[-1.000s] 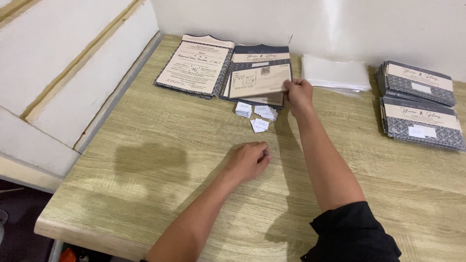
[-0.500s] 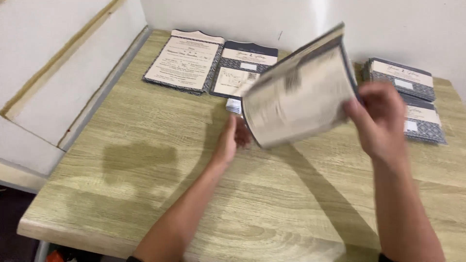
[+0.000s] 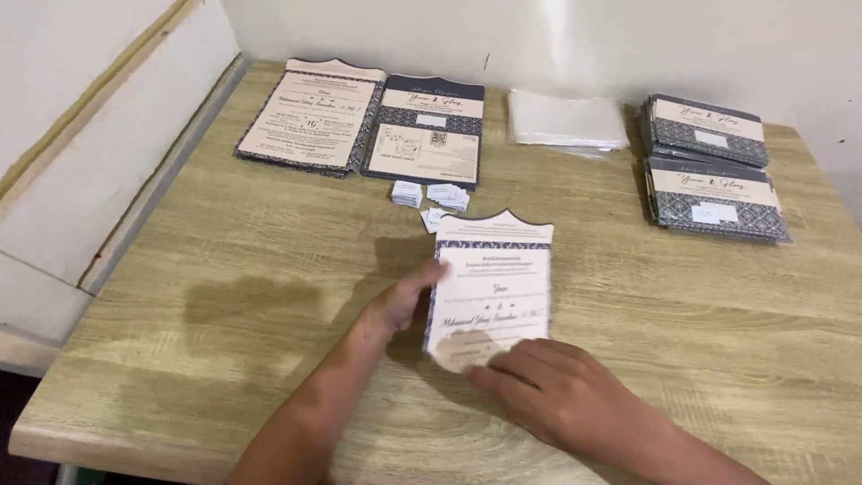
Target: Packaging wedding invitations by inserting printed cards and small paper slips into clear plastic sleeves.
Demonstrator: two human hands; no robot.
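Pale wood-grain table point(image 3: 224, 296) against white wall; my left hand point(image 3: 395, 310) and right hand point(image 3: 548, 391) lie open, pressing the invitation card point(image 3: 489, 287) flat.

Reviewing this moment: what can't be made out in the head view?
- Lower edge of the card: covered by the right hand.
- Card's left edge: partly behind the left hand.
- Small white slips: too small to tell what they are.
- Clear sleeve pile: glare hides the count.
- Both forearms: cut off by the bottom edge.
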